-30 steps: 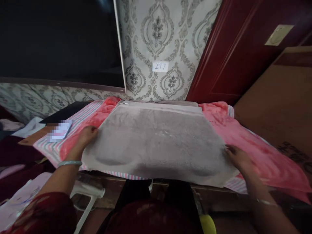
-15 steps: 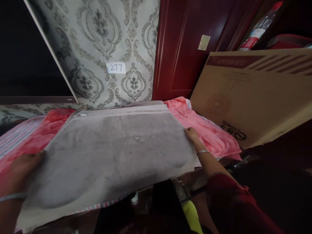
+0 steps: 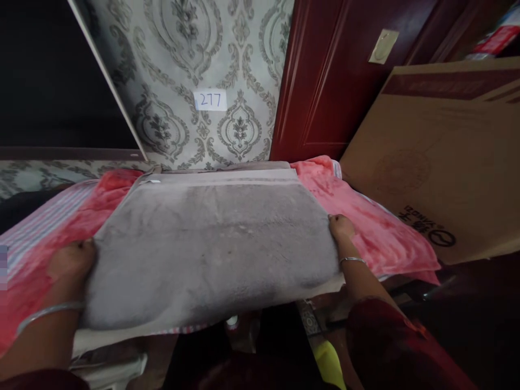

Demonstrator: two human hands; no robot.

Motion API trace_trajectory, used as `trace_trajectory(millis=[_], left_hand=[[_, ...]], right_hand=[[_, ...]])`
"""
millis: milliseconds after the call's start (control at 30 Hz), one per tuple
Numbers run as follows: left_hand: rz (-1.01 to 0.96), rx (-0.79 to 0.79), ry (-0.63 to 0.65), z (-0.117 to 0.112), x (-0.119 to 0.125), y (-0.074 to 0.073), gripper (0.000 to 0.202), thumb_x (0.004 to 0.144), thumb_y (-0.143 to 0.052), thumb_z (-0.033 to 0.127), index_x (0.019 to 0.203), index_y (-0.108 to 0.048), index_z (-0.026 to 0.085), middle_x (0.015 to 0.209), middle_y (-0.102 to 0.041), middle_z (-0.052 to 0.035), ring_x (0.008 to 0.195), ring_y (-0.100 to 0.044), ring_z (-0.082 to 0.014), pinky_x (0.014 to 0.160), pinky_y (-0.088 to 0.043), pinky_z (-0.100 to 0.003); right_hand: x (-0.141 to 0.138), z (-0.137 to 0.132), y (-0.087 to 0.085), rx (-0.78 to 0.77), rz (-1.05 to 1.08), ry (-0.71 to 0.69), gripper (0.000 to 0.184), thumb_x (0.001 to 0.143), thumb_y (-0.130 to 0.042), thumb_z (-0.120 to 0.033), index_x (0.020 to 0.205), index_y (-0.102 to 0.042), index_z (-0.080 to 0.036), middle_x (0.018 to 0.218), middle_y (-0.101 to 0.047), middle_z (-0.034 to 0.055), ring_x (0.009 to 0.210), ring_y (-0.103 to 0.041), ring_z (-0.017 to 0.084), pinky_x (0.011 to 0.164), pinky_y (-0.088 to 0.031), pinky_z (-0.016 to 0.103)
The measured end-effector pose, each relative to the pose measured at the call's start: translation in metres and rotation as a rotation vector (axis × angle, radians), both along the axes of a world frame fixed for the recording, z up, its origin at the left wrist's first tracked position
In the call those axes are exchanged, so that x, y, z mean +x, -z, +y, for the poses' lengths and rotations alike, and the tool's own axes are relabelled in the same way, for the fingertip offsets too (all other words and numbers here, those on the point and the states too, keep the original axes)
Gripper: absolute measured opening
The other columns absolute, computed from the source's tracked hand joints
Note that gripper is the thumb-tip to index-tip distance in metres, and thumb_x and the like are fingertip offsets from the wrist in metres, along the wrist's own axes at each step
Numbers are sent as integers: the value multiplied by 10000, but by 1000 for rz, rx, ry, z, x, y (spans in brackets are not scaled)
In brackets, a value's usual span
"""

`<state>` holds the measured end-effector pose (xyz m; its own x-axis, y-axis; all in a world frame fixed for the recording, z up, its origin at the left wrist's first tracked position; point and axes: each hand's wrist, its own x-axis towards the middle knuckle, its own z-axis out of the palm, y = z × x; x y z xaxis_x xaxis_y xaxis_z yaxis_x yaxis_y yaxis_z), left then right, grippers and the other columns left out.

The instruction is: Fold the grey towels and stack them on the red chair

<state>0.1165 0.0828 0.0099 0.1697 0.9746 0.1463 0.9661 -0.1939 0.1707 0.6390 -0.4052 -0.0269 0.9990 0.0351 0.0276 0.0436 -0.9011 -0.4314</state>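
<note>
The left hand [image 3: 75, 259] and right hand [image 3: 342, 227] pinch the sides of the gray cloth [image 3: 219, 244]. It lies across the pink blanket [image 3: 374, 233], back edge to front edge.

My left hand [image 3: 73, 261] and right hand [image 3: 341, 228] are bare. Pale rounded bangle [image 3: 49, 310] on my left, thin silver bracelet [image 3: 352, 259] on my right. Right sleeve [image 3: 388, 338] dark red, brighter patch near its edge; left sleeve [image 3: 43, 380] dark. Black trousers [image 3: 205, 352].

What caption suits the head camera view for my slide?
Left hand and right hand grip opposite sides of a gray cloth, with pink fabric showing on either side.
</note>
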Motion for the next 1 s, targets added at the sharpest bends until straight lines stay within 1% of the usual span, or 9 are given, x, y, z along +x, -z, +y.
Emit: trace_trajectory(millis=[67,133,300,367,467,600,733,867,1000], left_hand=[[-7,-18,-125,-12,4,-4,621,882,-305,471,1144,-679,51,1017,-726,-228,924,-694,-364,617,-506,-371],[-49,-11,-150,-23,6,-7,573,894,-341,460,1152,-675,72,1033,-730,-187,894,-695,-315,602,-478,-322],[-129,130,-32,-35,8,0,466,906,-415,386,1092,-693,60,1050,-725,-182,956,-675,-289,738,-508,-347],[-132,189,-51,-33,8,5,393,885,-434,316,1013,-720,80,1056,-726,-201,1008,-670,-306,806,-516,-363],[-156,166,-68,-30,6,10,356,883,-456,315,949,-740,112,1028,-734,-208,1007,-676,-321,823,-518,-372],[-194,131,-99,-27,3,14,367,889,-478,359,957,-747,118,1005,-737,-219,965,-683,-333,760,-509,-369],[-223,84,-84,-20,-1,16,390,884,-490,415,865,-750,125,908,-736,-213,885,-683,-326,672,-474,-343],[-329,67,-11,-12,-6,20,326,851,-511,392,756,-720,159,735,-699,-130,749,-651,-266,595,-417,-306],[-430,74,-4,-8,-9,24,299,830,-512,390,638,-637,198,605,-600,-68,649,-589,-233,555,-368,-308]], right_hand=[[-3,-1,-1,12,-11,-16,483,992,-406,-382,1246,-711,-106,1218,-700,228,1144,-654,329,900,-504,386],[-5,-3,0,20,-20,-39,504,983,-397,-389,1249,-712,-100,1197,-706,235,1125,-660,333,889,-505,391],[1,-11,12,-15,-64,-39,595,956,-368,-448,1233,-721,-57,1126,-717,264,1094,-662,382,845,-506,431],[6,-14,16,-32,-69,-56,629,944,-356,-476,1222,-727,-51,1119,-718,268,1093,-659,399,829,-508,447],[9,-15,20,-2,-63,-64,658,918,-374,-531,1223,-733,-72,1130,-719,256,1085,-660,407,796,-513,450],[6,-15,20,126,-104,-35,615,875,-439,-500,1203,-733,-71,1059,-734,235,1040,-669,390,800,-515,438],[6,-14,20,268,-149,-29,526,838,-491,-425,1128,-742,-64,980,-734,214,968,-667,361,820,-507,428],[8,-15,21,371,-136,7,412,776,-562,-378,1003,-758,-95,846,-706,151,860,-639,309,824,-493,400],[3,-15,21,561,-129,7,514,697,-600,-369,1125,-728,-114,747,-638,58,709,-572,230,709,-473,349]])
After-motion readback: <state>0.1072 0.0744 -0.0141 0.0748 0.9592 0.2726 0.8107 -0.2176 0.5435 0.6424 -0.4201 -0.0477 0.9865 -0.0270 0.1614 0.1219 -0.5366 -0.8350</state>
